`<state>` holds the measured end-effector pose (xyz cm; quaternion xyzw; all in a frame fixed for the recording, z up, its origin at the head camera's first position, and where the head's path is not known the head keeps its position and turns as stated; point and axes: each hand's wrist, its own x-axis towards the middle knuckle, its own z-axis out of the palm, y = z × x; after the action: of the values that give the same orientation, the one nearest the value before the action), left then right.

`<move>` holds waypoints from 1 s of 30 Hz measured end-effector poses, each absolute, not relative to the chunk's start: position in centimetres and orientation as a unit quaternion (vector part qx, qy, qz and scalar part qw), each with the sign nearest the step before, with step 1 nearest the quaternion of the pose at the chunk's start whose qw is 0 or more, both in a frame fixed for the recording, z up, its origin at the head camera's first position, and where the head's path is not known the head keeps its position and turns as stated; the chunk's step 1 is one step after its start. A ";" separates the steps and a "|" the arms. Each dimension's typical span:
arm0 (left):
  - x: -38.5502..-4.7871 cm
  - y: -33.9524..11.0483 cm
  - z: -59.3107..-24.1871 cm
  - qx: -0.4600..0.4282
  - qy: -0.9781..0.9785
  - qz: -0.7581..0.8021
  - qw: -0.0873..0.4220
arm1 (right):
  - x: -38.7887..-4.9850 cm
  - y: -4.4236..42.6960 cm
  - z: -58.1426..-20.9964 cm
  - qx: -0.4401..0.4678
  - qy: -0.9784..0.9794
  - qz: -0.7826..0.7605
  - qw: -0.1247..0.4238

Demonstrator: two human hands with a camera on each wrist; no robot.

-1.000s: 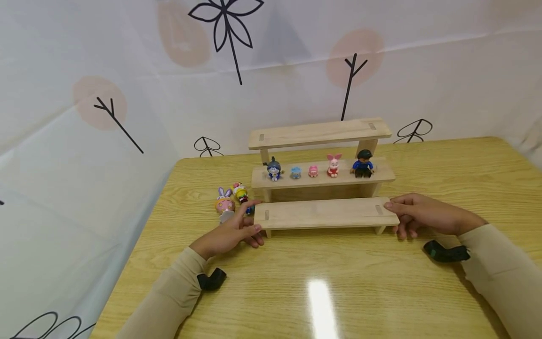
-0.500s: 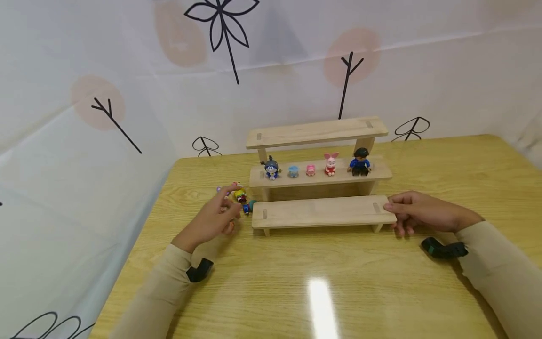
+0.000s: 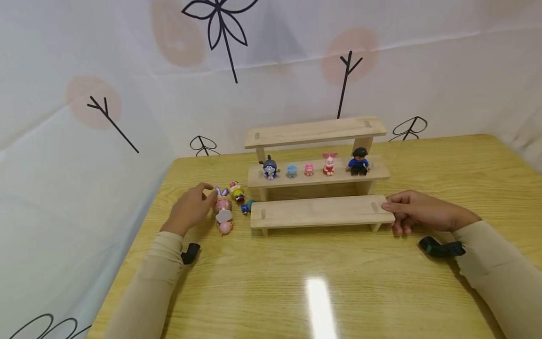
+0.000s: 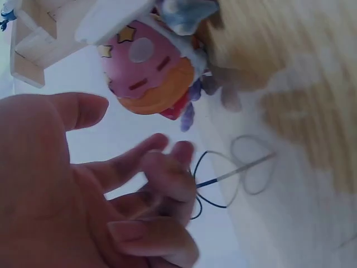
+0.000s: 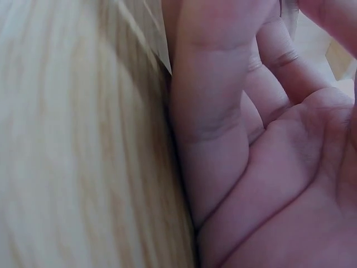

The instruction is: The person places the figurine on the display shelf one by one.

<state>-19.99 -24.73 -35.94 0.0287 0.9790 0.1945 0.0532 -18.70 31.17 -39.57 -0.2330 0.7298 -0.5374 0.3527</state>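
Note:
In the head view my left hand (image 3: 190, 209) hovers just left of a pink bunny-eared figurine (image 3: 222, 203), fingers loosely bent. The left wrist view shows a gap between those fingers and the figurine (image 4: 150, 67), with nothing held. A round pink toy (image 3: 226, 227), a yellow-and-white figurine (image 3: 237, 192) and a small blue-green figure (image 3: 247, 206) lie close by. My right hand (image 3: 419, 211) grips the right end of the low front wooden shelf (image 3: 322, 212), thumb on its top. Its other fingers hang below, by the table; the shelf is outside the hand's clear sight in the right wrist view.
Behind the front shelf rise a middle shelf (image 3: 296, 182) and a top shelf (image 3: 315, 132). Several small figures stand in a row on the middle one, including a pink piglet (image 3: 329, 165) and a blue-shirted figure (image 3: 358, 162). A patterned cloth (image 3: 279, 84) hangs behind the table (image 3: 262, 282).
My left hand has let go of the front shelf's left end and moved left, passing over the figurines to their far side. The right hand keeps its place on the shelf.

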 end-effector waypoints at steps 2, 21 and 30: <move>-20.0 -24.8 -36.1 0.025 0.980 0.186 0.074 | -18.7 31.1 -39.5 -0.233 0.731 -0.536 0.351; -19.9 -24.4 -36.7 0.048 0.951 0.273 0.137 | -18.7 31.0 -39.4 -0.240 0.729 -0.538 0.348; -20.0 -24.0 -36.8 0.049 0.951 0.271 0.142 | -18.7 31.1 -39.6 -0.224 0.740 -0.531 0.346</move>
<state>-20.00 -23.99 -36.78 0.0493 0.9509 0.2705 0.1423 -18.70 31.11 -39.55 -0.2236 0.7405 -0.5313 0.3455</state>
